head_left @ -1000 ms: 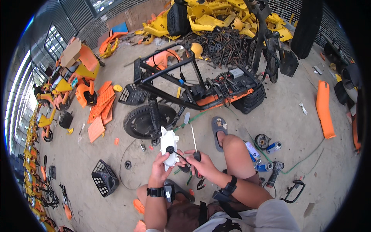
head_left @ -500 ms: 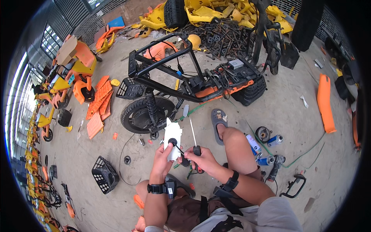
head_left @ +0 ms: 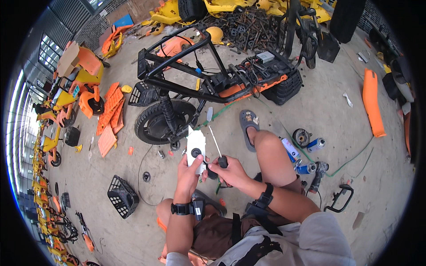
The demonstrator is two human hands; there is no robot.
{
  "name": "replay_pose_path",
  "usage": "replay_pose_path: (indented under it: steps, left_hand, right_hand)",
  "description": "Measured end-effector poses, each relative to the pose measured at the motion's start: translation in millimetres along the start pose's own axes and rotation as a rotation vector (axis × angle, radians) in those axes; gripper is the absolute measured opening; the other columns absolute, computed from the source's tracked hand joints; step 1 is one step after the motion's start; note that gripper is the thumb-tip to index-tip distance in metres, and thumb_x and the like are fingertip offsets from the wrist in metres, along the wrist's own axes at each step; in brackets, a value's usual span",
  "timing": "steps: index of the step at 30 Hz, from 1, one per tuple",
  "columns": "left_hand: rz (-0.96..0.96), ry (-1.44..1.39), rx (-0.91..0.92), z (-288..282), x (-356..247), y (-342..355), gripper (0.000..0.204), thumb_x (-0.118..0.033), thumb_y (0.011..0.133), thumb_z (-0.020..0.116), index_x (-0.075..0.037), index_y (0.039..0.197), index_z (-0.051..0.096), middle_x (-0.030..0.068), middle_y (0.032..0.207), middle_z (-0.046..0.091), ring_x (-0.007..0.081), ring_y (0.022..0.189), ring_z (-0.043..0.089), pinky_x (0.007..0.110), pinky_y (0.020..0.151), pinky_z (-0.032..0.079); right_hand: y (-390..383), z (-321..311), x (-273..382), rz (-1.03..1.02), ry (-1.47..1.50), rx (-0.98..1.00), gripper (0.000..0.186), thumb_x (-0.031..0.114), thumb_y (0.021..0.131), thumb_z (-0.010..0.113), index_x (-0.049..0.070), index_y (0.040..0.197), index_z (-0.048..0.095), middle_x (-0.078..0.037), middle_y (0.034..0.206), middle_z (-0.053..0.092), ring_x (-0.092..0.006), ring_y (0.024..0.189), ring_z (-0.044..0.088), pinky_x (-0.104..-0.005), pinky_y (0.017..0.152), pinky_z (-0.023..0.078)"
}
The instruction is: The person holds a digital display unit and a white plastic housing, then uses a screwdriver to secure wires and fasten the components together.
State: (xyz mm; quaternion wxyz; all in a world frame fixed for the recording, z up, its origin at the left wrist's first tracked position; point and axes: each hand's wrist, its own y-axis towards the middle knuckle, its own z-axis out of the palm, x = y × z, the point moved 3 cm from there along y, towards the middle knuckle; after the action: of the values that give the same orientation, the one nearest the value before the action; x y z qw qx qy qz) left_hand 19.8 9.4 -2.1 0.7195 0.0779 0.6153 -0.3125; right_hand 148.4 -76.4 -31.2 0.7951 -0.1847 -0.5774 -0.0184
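Note:
My left hand grips a flat white plastic piece with a jagged far end. Set in its face is a round black part, with my left thumb pressed next to it. Close by on the right, my right hand is closed around the black handle of a screwdriver, whose long shaft points away from me. The fingertips of my right hand come close to the white piece's edge. A dark part hangs between the two hands, partly hidden by the fingers.
A stripped black scooter frame with a rear wheel stands ahead. Spray cans and a power drill lie right of my leg. A black basket and orange panels lie left; scrap is heaped at the back.
The view has shifted a little. A thin black stalk ran from the round part to my right fingers earlier; now the round part's face shows more fully, with my left thumb at its lower edge.

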Motion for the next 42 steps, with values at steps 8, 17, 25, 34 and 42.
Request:
replay_pose_path:
  steps: [8,17,25,34,42]
  left_hand:
    - [0.039,-0.196,-0.15,-2.3,2.4,5.4,0.024,-0.021,0.095,0.058,-0.003,0.109,0.051,0.0126,0.088,0.066,0.0208,0.073,0.064,0.033,0.064,0.052]
    - [0.178,-0.33,-0.204,-1.6,-8.5,5.7,0.022,-0.022,0.098,0.053,-0.007,0.113,0.045,0.0097,0.087,0.059,0.024,0.072,0.059,0.04,0.068,0.052]
    - [0.435,-0.299,-0.253,-4.7,-18.1,1.4,0.026,-0.019,0.1,0.05,-0.005,0.119,0.039,0.0133,0.091,0.06,0.0244,0.071,0.059,0.037,0.066,0.05]
    - [0.563,-0.159,-0.115,4.8,-21.4,-6.3,0.039,-0.027,0.1,0.051,-0.008,0.128,0.032,0.0137,0.104,0.057,0.0236,0.081,0.059,0.038,0.068,0.05]
    - [0.612,-0.056,-0.099,9.9,-20.5,-13.4,0.056,-0.034,0.099,0.052,-0.011,0.138,0.019,0.0139,0.107,0.055,0.0251,0.083,0.061,0.041,0.073,0.052]
  right_hand:
    - [-2.1,15.1,-13.8,0.186,0.048,0.093,0.042,0.043,0.094,0.059,0.003,0.084,0.06,-0.004,0.065,0.06,-0.0085,0.044,0.052,-0.0239,0.034,0.035]
    - [-18.9,28.4,-28.1,0.433,0.347,0.149,0.036,0.042,0.093,0.058,0.006,0.097,0.06,-0.008,0.082,0.067,-0.0111,0.05,0.054,-0.0247,0.039,0.037]
    - [-23.4,37.4,-30.2,0.495,0.614,0.347,0.031,0.034,0.093,0.057,0.004,0.098,0.06,-0.007,0.075,0.062,-0.0128,0.048,0.048,-0.0262,0.047,0.04]
    - [-25.4,29.9,-17.8,0.665,0.662,0.532,0.035,0.038,0.092,0.056,0.004,0.096,0.058,-0.005,0.071,0.059,-0.0101,0.044,0.043,-0.0252,0.045,0.039]
    - [-26.2,21.7,-7.3,0.646,0.507,0.621,0.034,0.04,0.093,0.056,0.006,0.097,0.059,0.0,0.072,0.059,-0.0056,0.045,0.041,-0.0219,0.044,0.037]
